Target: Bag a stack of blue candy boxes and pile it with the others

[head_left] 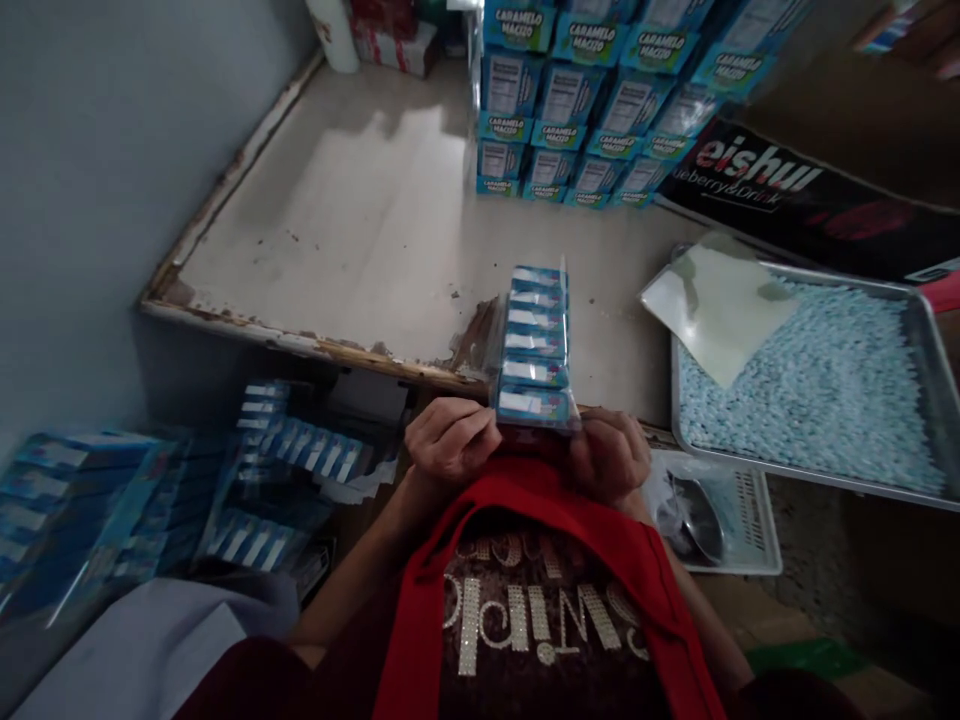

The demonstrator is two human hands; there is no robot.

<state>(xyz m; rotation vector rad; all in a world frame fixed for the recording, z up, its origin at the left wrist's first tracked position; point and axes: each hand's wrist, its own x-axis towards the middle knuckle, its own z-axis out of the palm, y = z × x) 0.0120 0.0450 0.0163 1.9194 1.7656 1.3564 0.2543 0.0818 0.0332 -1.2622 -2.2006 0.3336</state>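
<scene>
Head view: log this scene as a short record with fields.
left hand: grips the near left end of the wrapped pack
right hand: grips the near right end of the same pack
wrapped pack of blue boxes: one row in clear film, held over the table edge
table: worn, chipped front edge
metal tray: right, filled with pale blue candies, a plastic sheet lying on them
stacked Caramelo Macizo boxes: far side of table
loose blue packs: low left, below the table
</scene>
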